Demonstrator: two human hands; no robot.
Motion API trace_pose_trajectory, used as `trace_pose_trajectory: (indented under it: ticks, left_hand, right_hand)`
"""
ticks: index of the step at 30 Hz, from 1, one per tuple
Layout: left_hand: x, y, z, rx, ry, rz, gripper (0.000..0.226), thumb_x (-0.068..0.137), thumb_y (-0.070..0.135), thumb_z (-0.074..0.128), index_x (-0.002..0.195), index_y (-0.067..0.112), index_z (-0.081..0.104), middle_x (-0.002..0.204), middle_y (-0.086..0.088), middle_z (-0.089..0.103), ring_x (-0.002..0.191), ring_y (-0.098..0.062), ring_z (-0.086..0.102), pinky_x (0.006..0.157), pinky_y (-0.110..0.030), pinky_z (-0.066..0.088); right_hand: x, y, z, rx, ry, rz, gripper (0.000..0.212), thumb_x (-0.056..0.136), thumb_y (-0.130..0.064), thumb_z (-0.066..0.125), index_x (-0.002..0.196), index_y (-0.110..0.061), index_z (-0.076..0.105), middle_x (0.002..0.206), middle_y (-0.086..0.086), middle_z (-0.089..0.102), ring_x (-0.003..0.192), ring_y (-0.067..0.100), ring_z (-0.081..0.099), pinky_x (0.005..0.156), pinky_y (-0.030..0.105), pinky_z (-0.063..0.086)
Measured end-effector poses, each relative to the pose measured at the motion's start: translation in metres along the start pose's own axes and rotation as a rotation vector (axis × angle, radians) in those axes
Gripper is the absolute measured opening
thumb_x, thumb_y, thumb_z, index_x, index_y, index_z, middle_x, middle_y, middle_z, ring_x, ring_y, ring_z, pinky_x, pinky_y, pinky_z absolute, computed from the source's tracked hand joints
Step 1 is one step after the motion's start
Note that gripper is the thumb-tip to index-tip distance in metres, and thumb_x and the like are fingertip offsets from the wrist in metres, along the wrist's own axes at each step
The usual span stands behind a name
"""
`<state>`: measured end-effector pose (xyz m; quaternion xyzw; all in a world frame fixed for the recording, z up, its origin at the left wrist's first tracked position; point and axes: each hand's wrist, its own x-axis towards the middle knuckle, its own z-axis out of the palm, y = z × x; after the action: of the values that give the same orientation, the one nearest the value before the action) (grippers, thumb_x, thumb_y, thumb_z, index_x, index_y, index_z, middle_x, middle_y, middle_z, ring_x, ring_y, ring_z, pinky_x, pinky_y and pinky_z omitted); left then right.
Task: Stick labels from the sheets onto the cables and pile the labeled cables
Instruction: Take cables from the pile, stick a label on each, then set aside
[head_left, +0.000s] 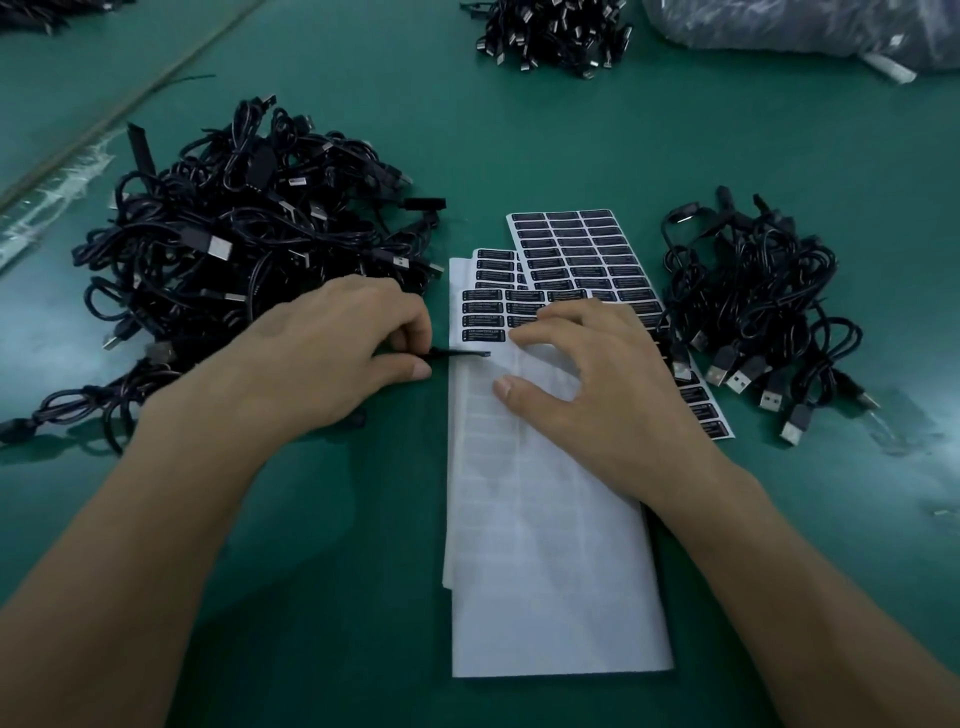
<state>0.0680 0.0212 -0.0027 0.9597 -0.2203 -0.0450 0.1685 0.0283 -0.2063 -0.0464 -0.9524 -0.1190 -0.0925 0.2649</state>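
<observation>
Works over a white sheet (550, 571) lying lengthwise on the green table (311, 519), mostly stripped, with only a few rows of black labels (483, 322) at its far end. Pinches a thin black cable (460, 354) in the left hand (337, 348), thumb below and curled fingers above, right at the sheet's left edge, with the flat cable tip poking over that edge just under the lowest label row. Rests the right hand (587, 384) on the sheet's far half, fingers spread and lightly bent, fingertips at the label rows, thumb flat on bare backing; grips nothing with it. Cannot tell whether a fingertip lifts a label. Behind the sheet and partly under it, slanting off to the right: a second sheet (576, 249), packed with labels in three columns. Peeking out at the sheet's far-left corner: part of a third sheet (493, 265), also labelled. Left of the sheet, close beside the left hand: a big tangled pile (234, 249) of black cables with silver USB plugs. Right of the sheet, past the second sheet: a smaller heap (753, 312) of the same cables, plugs fanned toward the near side. Well beyond the sheet, at the top of the view: another bunch (550, 31) of cables and, to its right, a clear plastic bag (805, 26). Far left of the sheet: a strip of crinkled clear tape (57, 208) on the table.
</observation>
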Motion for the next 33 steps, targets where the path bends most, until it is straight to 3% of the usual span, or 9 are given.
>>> trace_pose_trajectory:
  ticks: [6, 10, 13, 16, 18, 20, 23, 26, 33]
  left_hand:
    - [0.003, 0.003, 0.013, 0.115, 0.081, -0.034, 0.013, 0.099, 0.041, 0.048, 0.091, 0.032, 0.053, 0.093, 0.017, 0.048, 0.100, -0.008, 0.041, 0.075, -0.036, 0.041]
    - [0.007, 0.018, 0.014, -0.047, 0.553, -0.027, 0.016, 0.101, 0.037, 0.043, 0.099, 0.023, 0.051, 0.090, 0.014, 0.054, 0.076, -0.009, 0.043, 0.065, -0.034, 0.036]
    - [0.013, 0.039, 0.009, -0.320, 0.925, 0.218, 0.009, 0.107, 0.020, 0.041, 0.105, 0.012, 0.045, 0.082, 0.018, 0.059, 0.062, -0.007, 0.057, 0.057, -0.022, 0.044]
    - [0.023, 0.054, 0.011, -0.286, 1.078, 0.417, 0.009, 0.107, 0.019, 0.037, 0.103, 0.012, 0.040, 0.074, 0.002, 0.057, 0.059, -0.015, 0.050, 0.058, -0.010, 0.036]
    - [0.033, 0.055, 0.018, -0.168, 1.017, 0.463, 0.012, 0.106, 0.022, 0.038, 0.103, 0.013, 0.044, 0.079, -0.004, 0.058, 0.063, -0.017, 0.046, 0.060, -0.019, 0.040]
    - [0.039, 0.047, 0.028, 0.032, 0.910, 0.471, 0.012, 0.106, 0.022, 0.042, 0.104, 0.013, 0.049, 0.078, -0.006, 0.065, 0.066, -0.022, 0.051, 0.061, -0.039, 0.046]
    - [0.039, 0.033, 0.039, 0.264, 0.669, 0.341, 0.036, 0.107, 0.031, 0.032, 0.113, 0.012, 0.063, 0.081, -0.003, 0.072, 0.067, -0.029, 0.063, 0.062, -0.040, 0.044]
    - [0.032, 0.025, 0.039, 0.269, 0.501, 0.214, 0.048, 0.106, 0.040, 0.029, 0.110, 0.016, 0.070, 0.086, 0.001, 0.071, 0.073, -0.026, 0.064, 0.067, -0.039, 0.036]
    - [0.026, 0.025, 0.041, 0.106, 0.378, 0.104, 0.071, 0.101, 0.056, 0.004, 0.107, 0.029, 0.070, 0.087, 0.009, 0.052, 0.084, -0.017, 0.053, 0.077, -0.035, 0.028]
  right_hand:
    - [0.000, 0.000, 0.002, 0.015, 0.003, 0.001, 0.044, 0.086, -0.056, 0.064, 0.122, -0.031, 0.066, 0.128, -0.013, 0.053, 0.125, 0.010, 0.040, 0.103, 0.021, 0.024]
    - [0.001, 0.000, 0.003, 0.030, -0.002, 0.006, 0.048, 0.083, -0.057, 0.067, 0.123, -0.029, 0.066, 0.127, -0.014, 0.053, 0.123, 0.007, 0.038, 0.100, 0.016, 0.022]
    - [0.000, -0.001, 0.003, 0.082, 0.005, 0.030, 0.050, 0.082, -0.052, 0.072, 0.125, -0.028, 0.065, 0.125, -0.015, 0.054, 0.121, 0.003, 0.038, 0.098, 0.006, 0.021]
    - [-0.001, -0.002, 0.002, 0.135, 0.004, 0.060, 0.053, 0.080, -0.051, 0.074, 0.127, -0.029, 0.063, 0.125, -0.018, 0.049, 0.122, 0.001, 0.035, 0.100, 0.003, 0.020]
    - [-0.002, -0.004, 0.003, 0.091, 0.040, 0.087, 0.061, 0.077, -0.056, 0.071, 0.131, -0.030, 0.059, 0.134, -0.012, 0.047, 0.129, 0.007, 0.033, 0.110, 0.016, 0.024]
    - [-0.003, -0.006, 0.002, 0.029, 0.105, 0.181, 0.074, 0.074, -0.067, 0.059, 0.138, -0.030, 0.053, 0.143, -0.006, 0.043, 0.136, 0.013, 0.026, 0.116, 0.032, 0.025]
    - [-0.005, -0.006, 0.002, -0.019, 0.112, 0.310, 0.091, 0.072, -0.082, 0.040, 0.147, -0.031, 0.037, 0.151, -0.004, 0.037, 0.141, 0.018, 0.020, 0.118, 0.042, 0.021]
    - [-0.004, -0.004, 0.003, 0.009, 0.090, 0.323, 0.092, 0.072, -0.081, 0.046, 0.148, -0.032, 0.033, 0.147, -0.008, 0.042, 0.139, 0.010, 0.019, 0.114, 0.033, 0.017]
    - [-0.002, -0.001, -0.003, 0.280, 0.150, 0.298, 0.086, 0.071, -0.043, 0.083, 0.144, -0.043, 0.038, 0.136, -0.021, 0.040, 0.127, -0.002, 0.031, 0.104, 0.019, 0.025]
